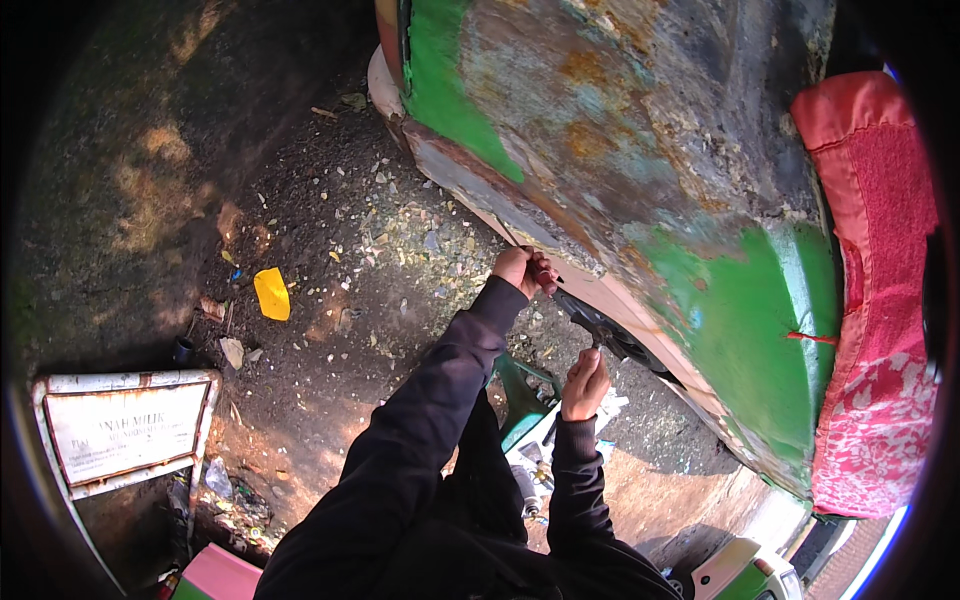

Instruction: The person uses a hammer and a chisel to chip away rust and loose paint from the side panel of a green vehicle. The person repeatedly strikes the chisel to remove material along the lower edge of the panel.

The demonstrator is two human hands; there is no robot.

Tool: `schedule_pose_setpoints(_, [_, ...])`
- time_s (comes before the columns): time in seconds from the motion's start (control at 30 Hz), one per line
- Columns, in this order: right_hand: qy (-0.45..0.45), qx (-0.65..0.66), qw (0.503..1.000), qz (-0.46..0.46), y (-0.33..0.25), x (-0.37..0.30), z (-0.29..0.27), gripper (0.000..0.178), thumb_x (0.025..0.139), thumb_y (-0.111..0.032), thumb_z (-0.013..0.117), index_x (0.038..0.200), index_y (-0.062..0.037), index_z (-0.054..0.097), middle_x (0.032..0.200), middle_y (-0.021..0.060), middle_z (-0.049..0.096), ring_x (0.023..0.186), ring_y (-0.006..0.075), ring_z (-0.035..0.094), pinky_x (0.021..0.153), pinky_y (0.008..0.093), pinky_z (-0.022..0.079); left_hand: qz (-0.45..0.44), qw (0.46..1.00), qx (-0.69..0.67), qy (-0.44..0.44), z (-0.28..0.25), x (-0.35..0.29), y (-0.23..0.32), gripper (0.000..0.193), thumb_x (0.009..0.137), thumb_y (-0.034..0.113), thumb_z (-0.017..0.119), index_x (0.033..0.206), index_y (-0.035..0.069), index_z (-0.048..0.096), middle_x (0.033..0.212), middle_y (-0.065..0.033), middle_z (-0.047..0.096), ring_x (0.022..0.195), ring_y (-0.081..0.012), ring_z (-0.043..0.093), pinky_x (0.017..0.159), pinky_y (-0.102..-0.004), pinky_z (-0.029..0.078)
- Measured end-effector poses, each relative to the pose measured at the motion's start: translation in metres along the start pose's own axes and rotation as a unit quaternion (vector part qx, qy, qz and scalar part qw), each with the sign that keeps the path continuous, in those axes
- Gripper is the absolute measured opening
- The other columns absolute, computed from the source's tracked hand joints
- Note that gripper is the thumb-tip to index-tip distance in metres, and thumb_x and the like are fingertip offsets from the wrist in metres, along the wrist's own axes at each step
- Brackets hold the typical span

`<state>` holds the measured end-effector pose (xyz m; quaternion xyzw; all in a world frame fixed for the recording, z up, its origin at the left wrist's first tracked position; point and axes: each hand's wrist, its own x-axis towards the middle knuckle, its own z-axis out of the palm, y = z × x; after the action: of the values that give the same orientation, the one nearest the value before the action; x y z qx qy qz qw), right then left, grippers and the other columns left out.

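Tool (dark) between both hands

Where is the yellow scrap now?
In the head view, the yellow scrap lies on the ground left of centre, above and right of the white sign.

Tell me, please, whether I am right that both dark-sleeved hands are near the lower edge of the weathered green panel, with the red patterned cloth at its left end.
Not quite: in the head view, the red patterned cloth is at the right end of the weathered green panel, not the left. The left hand and right hand, both dark-sleeved, are near the panel's lower edge.
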<state>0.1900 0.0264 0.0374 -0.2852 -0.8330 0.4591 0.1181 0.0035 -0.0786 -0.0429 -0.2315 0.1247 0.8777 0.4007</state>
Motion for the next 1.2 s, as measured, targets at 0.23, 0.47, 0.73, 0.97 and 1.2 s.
schedule_pose_setpoints(0.23, [0.059,0.005,0.996,-0.068,-0.038,0.016,-0.003,0.047,0.098,-0.036,0.031,0.073,-0.0012,0.049,0.048,0.0045,0.041,0.042,0.0147,0.043,0.042,0.0298,0.032,0.073,0.995,-0.064,0.003,0.003,0.013,0.001,0.019,0.089,0.011,0.037,0.073,0.002,0.041,0.068,-0.0123,0.046,0.061,-0.0281,0.047,0.052,-0.0456,0.041])
schedule_pose_setpoints(0.47, [0.135,-0.060,0.970,-0.192,-0.049,0.044,0.031,0.036,0.097,-0.026,0.036,0.077,0.0002,0.050,0.051,0.0186,0.044,0.045,0.0352,0.049,0.043,0.0396,0.035,0.048,0.981,-0.184,0.036,0.013,0.035,0.004,0.015,0.086,0.012,0.040,0.075,0.002,0.040,0.069,-0.0125,0.044,0.063,-0.0286,0.044,0.056,-0.0456,0.042])
schedule_pose_setpoints(0.73, [0.210,0.148,0.960,-0.107,-0.028,0.038,0.017,0.046,0.098,-0.033,0.030,0.073,0.0004,0.049,0.047,0.0056,0.043,0.038,0.0210,0.043,0.040,0.0311,0.034,0.058,0.989,-0.130,-0.044,-0.001,0.041,-0.003,0.018,0.075,0.017,0.052,0.077,0.003,0.042,0.071,-0.0121,0.042,0.068,-0.0307,0.045,0.060,-0.0459,0.040])
schedule_pose_setpoints(0.97, [0.150,0.021,0.981,-0.121,-0.046,0.045,0.010,0.039,0.098,-0.034,0.034,0.081,-0.0020,0.049,0.049,0.0075,0.043,0.036,0.0181,0.043,0.038,0.0323,0.032,0.090,0.981,-0.170,-0.028,-0.010,0.041,-0.009,0.011,0.080,0.012,0.046,0.077,0.003,0.041,0.070,-0.0125,0.042,0.065,-0.0284,0.044,0.058,-0.0449,0.040])
schedule_pose_setpoints(1.2, [0.092,-0.125,0.978,-0.139,-0.019,0.052,0.048,0.037,0.098,-0.030,0.034,0.084,-0.0022,0.053,0.051,0.0147,0.047,0.043,0.0254,0.052,0.042,0.0359,0.037,0.065,0.981,-0.173,0.057,0.005,0.045,-0.004,0.008,0.076,0.009,0.045,0.073,0.004,0.041,0.068,-0.0102,0.043,0.065,-0.0261,0.043,0.059,-0.0443,0.039])
